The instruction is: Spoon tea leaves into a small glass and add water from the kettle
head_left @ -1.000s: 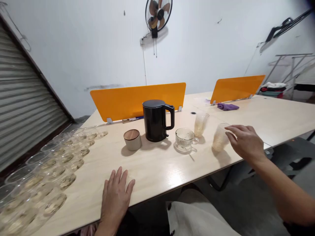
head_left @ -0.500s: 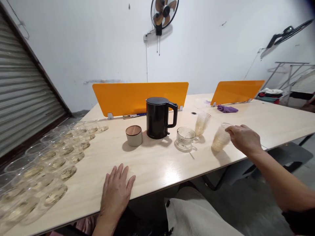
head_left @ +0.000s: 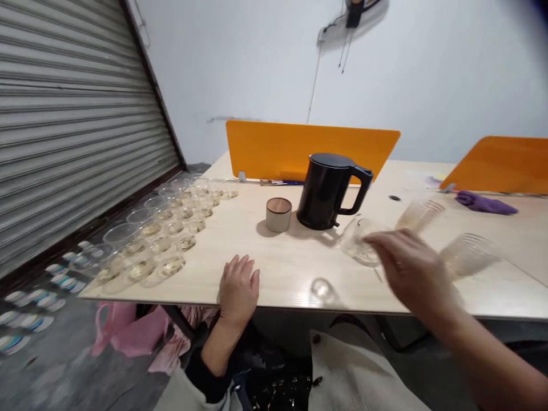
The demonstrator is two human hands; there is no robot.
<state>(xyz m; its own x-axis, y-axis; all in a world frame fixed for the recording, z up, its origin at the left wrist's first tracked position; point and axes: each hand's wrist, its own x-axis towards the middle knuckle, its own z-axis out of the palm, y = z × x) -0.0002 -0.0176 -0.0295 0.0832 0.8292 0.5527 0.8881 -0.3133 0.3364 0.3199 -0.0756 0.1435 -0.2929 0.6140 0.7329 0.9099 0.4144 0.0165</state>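
Rests the left hand [head_left: 240, 288] palm down at the near edge of the table [head_left: 291, 271], thumb apart from the fingers. Holds the right hand [head_left: 409, 265] above the table, thumb and fingertips drawn together; cannot tell, through the blur, whether clamped on anything. From there, finds the glass teacup [head_left: 351, 244] just beside the fingertips, between 9 and 10 o'clock, one cup stack [head_left: 466, 256] at 3 o'clock, another stack [head_left: 422, 216] near 1 o'clock, the black kettle [head_left: 322, 194] at 10 o'clock and the purple cloth [head_left: 486, 203] at 2 o'clock. From the left hand, shows the brown-topped jar [head_left: 278, 219] at 1 o'clock, rows of clear cups [head_left: 160, 228] at 10 o'clock, and, below the tabletop, the pink bag [head_left: 137, 334] at 8 o'clock.
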